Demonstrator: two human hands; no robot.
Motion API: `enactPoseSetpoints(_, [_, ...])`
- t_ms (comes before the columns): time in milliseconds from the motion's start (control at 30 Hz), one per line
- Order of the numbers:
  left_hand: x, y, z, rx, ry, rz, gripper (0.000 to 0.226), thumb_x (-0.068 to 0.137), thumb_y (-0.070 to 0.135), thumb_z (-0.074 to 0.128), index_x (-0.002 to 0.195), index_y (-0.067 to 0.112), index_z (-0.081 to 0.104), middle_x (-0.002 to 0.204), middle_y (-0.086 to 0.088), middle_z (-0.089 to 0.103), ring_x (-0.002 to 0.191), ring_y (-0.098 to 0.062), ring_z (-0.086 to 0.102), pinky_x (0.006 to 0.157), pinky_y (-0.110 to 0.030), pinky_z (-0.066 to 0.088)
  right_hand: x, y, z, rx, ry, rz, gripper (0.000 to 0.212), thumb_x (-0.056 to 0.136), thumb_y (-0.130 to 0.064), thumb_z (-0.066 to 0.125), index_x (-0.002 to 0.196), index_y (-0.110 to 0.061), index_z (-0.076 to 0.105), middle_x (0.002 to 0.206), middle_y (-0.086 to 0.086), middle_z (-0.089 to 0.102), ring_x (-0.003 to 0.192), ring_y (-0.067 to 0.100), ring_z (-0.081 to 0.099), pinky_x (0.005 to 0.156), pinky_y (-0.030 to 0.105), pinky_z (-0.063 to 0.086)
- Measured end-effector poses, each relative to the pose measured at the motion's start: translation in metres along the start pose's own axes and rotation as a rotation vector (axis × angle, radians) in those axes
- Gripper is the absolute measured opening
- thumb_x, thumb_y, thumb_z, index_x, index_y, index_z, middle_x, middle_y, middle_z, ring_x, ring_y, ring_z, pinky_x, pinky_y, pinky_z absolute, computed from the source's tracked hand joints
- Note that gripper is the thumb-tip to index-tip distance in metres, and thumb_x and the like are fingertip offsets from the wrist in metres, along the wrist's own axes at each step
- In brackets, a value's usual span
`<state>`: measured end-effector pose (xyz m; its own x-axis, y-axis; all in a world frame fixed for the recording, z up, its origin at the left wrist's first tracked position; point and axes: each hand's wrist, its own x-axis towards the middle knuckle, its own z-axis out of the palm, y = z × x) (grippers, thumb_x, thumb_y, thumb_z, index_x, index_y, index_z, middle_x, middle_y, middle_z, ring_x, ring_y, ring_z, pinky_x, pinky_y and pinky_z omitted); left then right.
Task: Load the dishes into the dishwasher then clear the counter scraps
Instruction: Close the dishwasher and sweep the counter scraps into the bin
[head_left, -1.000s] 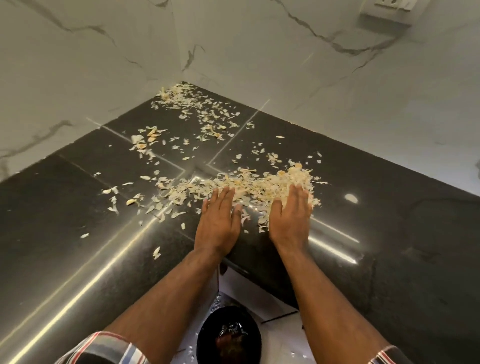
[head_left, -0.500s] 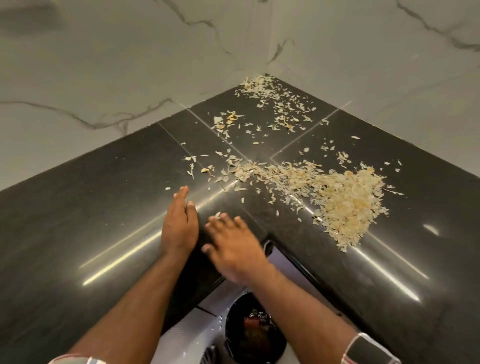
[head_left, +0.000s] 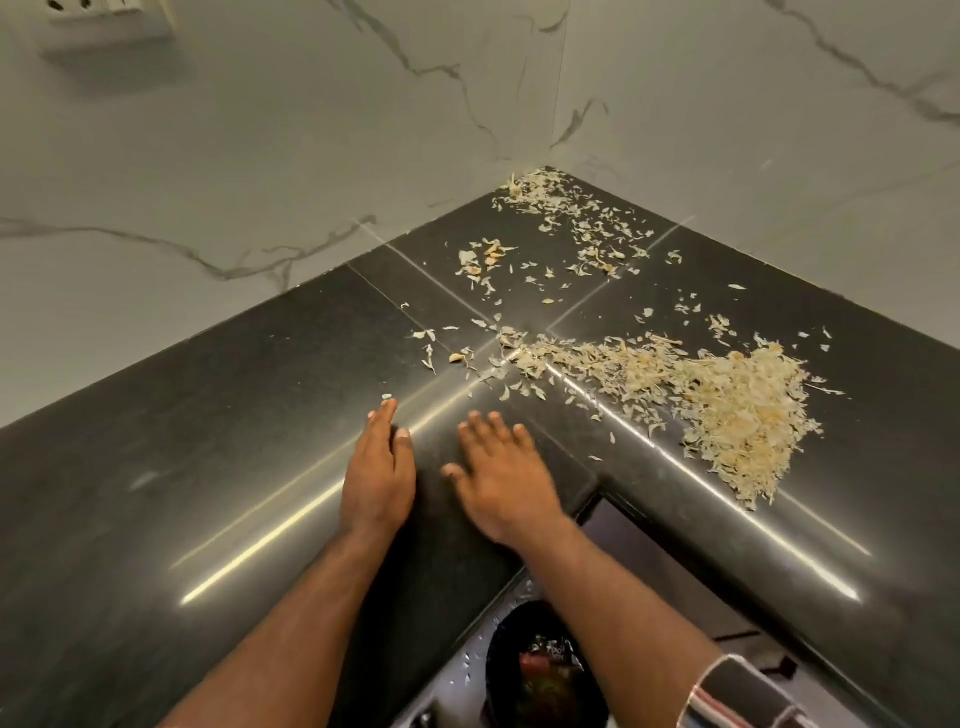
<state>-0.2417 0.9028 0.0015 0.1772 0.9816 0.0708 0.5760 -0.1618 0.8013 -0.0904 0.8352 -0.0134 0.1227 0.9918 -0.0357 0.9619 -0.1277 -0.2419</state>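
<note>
At the bottom of the frame a dark bin (head_left: 545, 670) sits below the counter edge, partly hidden by the right forearm; its contents are hard to make out. A wall socket (head_left: 98, 15) is cut off at the upper left. The black counter (head_left: 156, 467) meets marble walls (head_left: 260, 156) in the corner. Scraps (head_left: 737, 410) lie heaped at centre right, with thinner scatter (head_left: 571, 218) toward the corner. The left hand (head_left: 376, 478) lies flat, fingers together; the right hand (head_left: 501, 473) rests flat, fingers spread, both holding nothing.

Black counter (head_left: 218, 467), pale beige scraps (head_left: 743, 410), grey-veined white wall (head_left: 260, 156).
</note>
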Motion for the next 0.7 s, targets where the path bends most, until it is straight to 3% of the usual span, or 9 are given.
enactPoseSetpoints(100, [0.010, -0.003, -0.004, -0.011, -0.039, 0.018, 0.047, 0.106, 0.024, 0.043, 0.153, 0.019, 0.039, 0.157, -0.002, 0.041, 0.149, -0.013, 0.028, 0.119, -0.030, 0.024, 0.019, 0.045, -0.016, -0.024, 0.000, 0.265, 0.073, 0.104, -0.059, 0.015, 0.160, -0.013, 0.009, 0.168, 0.008, 0.005, 0.155, 0.026, -0.001, 0.125, 0.048, 0.002])
enactPoseSetpoints(200, [0.025, -0.006, -0.005, -0.046, -0.041, 0.035, 0.047, 0.106, 0.023, 0.043, 0.152, 0.019, 0.040, 0.157, -0.001, 0.041, 0.149, -0.011, 0.026, 0.121, -0.031, 0.024, 0.025, 0.036, -0.017, 0.035, 0.054, 0.380, 0.069, 0.106, -0.052, 0.021, 0.160, -0.010, 0.013, 0.168, 0.011, 0.007, 0.155, 0.028, 0.000, 0.126, 0.048, 0.004])
enactPoseSetpoints(333, [0.043, -0.016, -0.010, -0.105, 0.008, 0.067, 0.044, 0.105, 0.018, 0.044, 0.149, 0.016, 0.044, 0.155, 0.000, 0.044, 0.148, -0.007, 0.027, 0.120, -0.027, 0.024, 0.035, -0.055, 0.016, 0.123, 0.110, -0.008, 0.060, 0.099, -0.031, 0.042, 0.153, -0.007, 0.036, 0.160, 0.014, 0.035, 0.151, 0.033, 0.025, 0.122, 0.055, 0.020])
enactPoseSetpoints(433, [0.059, -0.028, -0.024, -0.141, 0.032, 0.013, 0.044, 0.106, 0.019, 0.042, 0.150, 0.018, 0.044, 0.156, 0.001, 0.042, 0.148, -0.009, 0.029, 0.119, -0.026, 0.022, 0.057, -0.093, 0.027, 0.132, -0.010, -0.137, 0.066, 0.095, -0.026, 0.042, 0.158, -0.015, 0.026, 0.164, 0.005, 0.028, 0.153, 0.028, 0.017, 0.124, 0.053, 0.010])
enactPoseSetpoints(567, [0.074, -0.032, -0.028, -0.091, 0.010, 0.029, 0.045, 0.106, 0.021, 0.043, 0.151, 0.017, 0.043, 0.156, -0.001, 0.042, 0.148, -0.013, 0.030, 0.117, -0.026, 0.022, 0.094, -0.064, 0.018, 0.024, 0.032, 0.057, 0.064, 0.104, -0.048, 0.029, 0.159, -0.015, 0.023, 0.167, 0.005, 0.019, 0.155, 0.025, 0.010, 0.125, 0.052, 0.009])
enactPoseSetpoints(700, [0.083, -0.027, -0.018, -0.077, -0.049, 0.053, 0.047, 0.106, 0.027, 0.042, 0.152, 0.020, 0.040, 0.157, 0.001, 0.040, 0.149, -0.009, 0.026, 0.115, -0.023, 0.021, 0.092, -0.005, -0.003, 0.010, 0.097, 0.398, 0.069, 0.105, -0.052, 0.019, 0.160, -0.010, 0.014, 0.168, 0.011, 0.012, 0.155, 0.027, 0.006, 0.126, 0.047, 0.004])
